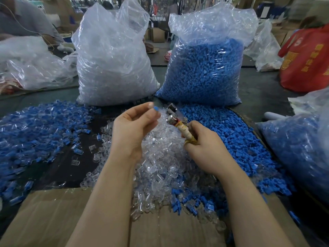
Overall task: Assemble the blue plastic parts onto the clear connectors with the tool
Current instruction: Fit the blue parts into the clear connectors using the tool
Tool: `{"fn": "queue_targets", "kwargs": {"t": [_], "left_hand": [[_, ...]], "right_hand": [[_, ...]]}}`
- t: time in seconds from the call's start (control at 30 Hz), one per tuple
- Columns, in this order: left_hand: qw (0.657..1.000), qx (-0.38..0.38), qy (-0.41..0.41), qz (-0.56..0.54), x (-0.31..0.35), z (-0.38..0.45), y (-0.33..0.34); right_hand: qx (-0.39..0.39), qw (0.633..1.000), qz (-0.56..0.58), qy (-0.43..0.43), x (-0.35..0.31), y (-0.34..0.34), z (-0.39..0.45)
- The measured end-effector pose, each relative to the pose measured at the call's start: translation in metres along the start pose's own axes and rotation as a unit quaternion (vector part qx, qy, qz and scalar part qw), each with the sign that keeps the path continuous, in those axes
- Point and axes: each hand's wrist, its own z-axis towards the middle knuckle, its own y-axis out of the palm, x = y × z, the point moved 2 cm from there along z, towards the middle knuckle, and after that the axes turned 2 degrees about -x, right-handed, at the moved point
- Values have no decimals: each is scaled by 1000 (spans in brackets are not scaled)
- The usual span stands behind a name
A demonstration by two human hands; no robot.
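Left hand (132, 127) pinches one blue part (156, 109) on a clear connector; right hand (204, 147) grips tool (179, 122); assembled pile (41, 125) left; loose clear pile (160, 163) near centre, blue pile (236, 139) right; much left, judging by full bags.

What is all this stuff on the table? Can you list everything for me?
Bag of clear connectors: one, transparent, back centre-left.
Bag of blue parts: one, clear bag, blue fill, back centre-right.
Assembled pile: many, blue and clear, left.
Loose clear connectors: many, centre heap.
Loose blue parts: many, right heap.
Third bag: one, blue and clear contents, far right.
Red bag: one, back right.
Cardboard: brown, near edge.
Tool: one, metal head, wrapped handle.
Left hand: pinches a blue part.
Right hand: grips the tool.
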Motion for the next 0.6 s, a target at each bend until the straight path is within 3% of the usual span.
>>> {"fn": "queue_targets", "kwargs": {"t": [0.13, 0.3, 0.43, 0.6], "left_hand": [[977, 111, -81, -163, 6, 11, -35], [915, 236, -75, -318, 13, 13, -83], [885, 298, -62, -353, 15, 10, -106], [903, 278, -55, -322, 17, 16, -113]], "right_hand": [[41, 997, -40, 54, 10, -4, 2], [73, 977, -180, 87, 19, -12, 4], [87, 949, -258, 158, 26, -13, 1], [99, 928, -290, 211, 28, -13, -2]]}}
